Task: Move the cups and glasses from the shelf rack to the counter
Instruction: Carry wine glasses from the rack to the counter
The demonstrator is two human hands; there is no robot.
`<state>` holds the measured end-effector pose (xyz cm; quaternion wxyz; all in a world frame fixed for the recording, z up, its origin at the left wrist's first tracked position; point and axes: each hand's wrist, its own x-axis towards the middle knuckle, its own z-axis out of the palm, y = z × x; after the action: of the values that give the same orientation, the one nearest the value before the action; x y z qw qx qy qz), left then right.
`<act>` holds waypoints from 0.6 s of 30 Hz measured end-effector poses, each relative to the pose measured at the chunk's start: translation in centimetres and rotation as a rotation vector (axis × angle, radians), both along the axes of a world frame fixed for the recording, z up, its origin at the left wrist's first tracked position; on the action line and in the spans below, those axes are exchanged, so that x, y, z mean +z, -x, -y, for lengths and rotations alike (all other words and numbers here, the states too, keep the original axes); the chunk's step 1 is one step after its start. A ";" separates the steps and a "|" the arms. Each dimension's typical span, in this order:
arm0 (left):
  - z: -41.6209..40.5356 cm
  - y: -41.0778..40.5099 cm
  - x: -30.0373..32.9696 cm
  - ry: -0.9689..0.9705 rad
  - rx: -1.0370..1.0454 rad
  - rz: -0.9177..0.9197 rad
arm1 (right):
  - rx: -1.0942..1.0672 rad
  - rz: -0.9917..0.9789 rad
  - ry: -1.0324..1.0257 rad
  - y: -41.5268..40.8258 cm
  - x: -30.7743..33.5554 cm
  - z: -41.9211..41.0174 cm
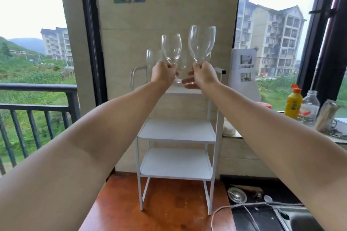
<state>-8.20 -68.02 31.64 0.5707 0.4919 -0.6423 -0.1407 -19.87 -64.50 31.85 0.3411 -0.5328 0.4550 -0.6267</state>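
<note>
A white three-tier shelf rack [176, 135] stands on the reddish wooden counter [116, 210] against the wall. My left hand [163, 74] grips the stem of a clear wine glass [171, 48], held upright above the rack's top shelf. My right hand [203, 75] grips the stem of a taller clear wine glass [202, 42], also upright and slightly higher. Behind them, another wine glass [151, 58] stands on the top shelf at the left, and more glass shows dimly between my hands. The two lower shelves hold nothing.
A yellow bottle [293, 104], a clear bottle [309, 108] and a bag sit on the window sill at the right. A dark sink area [266, 212] with a small metal dish and a string lies right of the counter. A balcony railing is outside on the left.
</note>
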 end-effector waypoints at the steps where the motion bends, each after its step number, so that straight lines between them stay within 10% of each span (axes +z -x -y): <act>1: -0.6 -0.2 -0.1 -0.002 -0.008 -0.006 | 0.001 -0.006 0.002 -0.2 -0.2 -0.5; 18: -18.2 -2.0 -16.5 -0.434 -0.207 -0.038 | -0.193 0.106 -0.327 -1.9 -15.9 -19.7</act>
<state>-6.22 -49.78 15.14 0.4462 0.5319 -0.6332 -0.3421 -18.00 -44.75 15.95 0.3851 -0.3904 0.5811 -0.6013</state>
